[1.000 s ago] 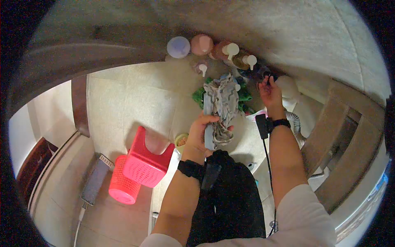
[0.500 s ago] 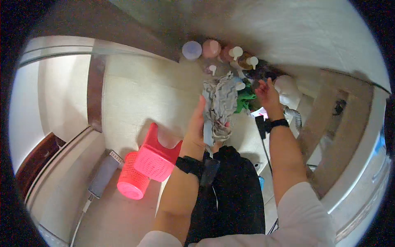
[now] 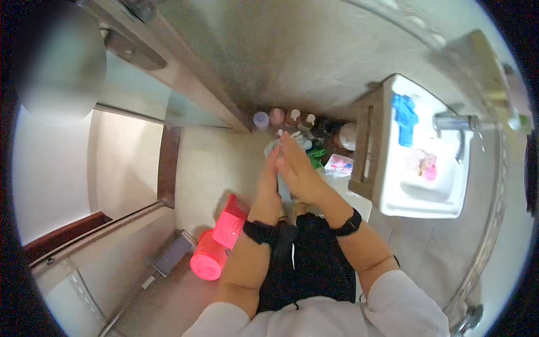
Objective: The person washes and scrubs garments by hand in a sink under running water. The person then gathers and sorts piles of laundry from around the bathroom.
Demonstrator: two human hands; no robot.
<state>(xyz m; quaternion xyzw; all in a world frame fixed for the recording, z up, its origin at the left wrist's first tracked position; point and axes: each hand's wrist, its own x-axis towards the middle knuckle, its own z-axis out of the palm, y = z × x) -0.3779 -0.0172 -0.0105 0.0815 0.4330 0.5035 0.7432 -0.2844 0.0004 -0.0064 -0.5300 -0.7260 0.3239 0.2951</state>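
1. two bare hands are raised close together over the floor, in front of the dark trousers; the left hand (image 3: 269, 177) and the right hand (image 3: 297, 165) look to be flat, palm towards palm.
2. the fingers of both are stretched out straight, with narrow gaps or none; blur hides the left fingers' exact spread, and i cannot tell whether the palms touch or whether something small is between them.
3. the pale cloth (image 3: 303, 140) lies bunched just beyond the right hand's fingers, partly hidden by them, and the green cloth (image 3: 316, 157) is beside it, on the side towards the sink.
4. a pale flat strip (image 3: 284, 191) shows below the hands, between the two forearms.
5. four bottles stand in a row near the wall: a purple-topped bottle (image 3: 261, 121), a pink bottle (image 3: 276, 117) and two pump bottles (image 3: 293, 117) (image 3: 307, 121).
6. a pink and white tray (image 3: 338, 164) sits near the green cloth.
7. off to the left, a pink stool (image 3: 229, 223) is against a pink basket (image 3: 208, 261).
8. to the right, the white sink (image 3: 421, 196) holds a blue cloth (image 3: 405, 118), near the faucet (image 3: 452, 122).
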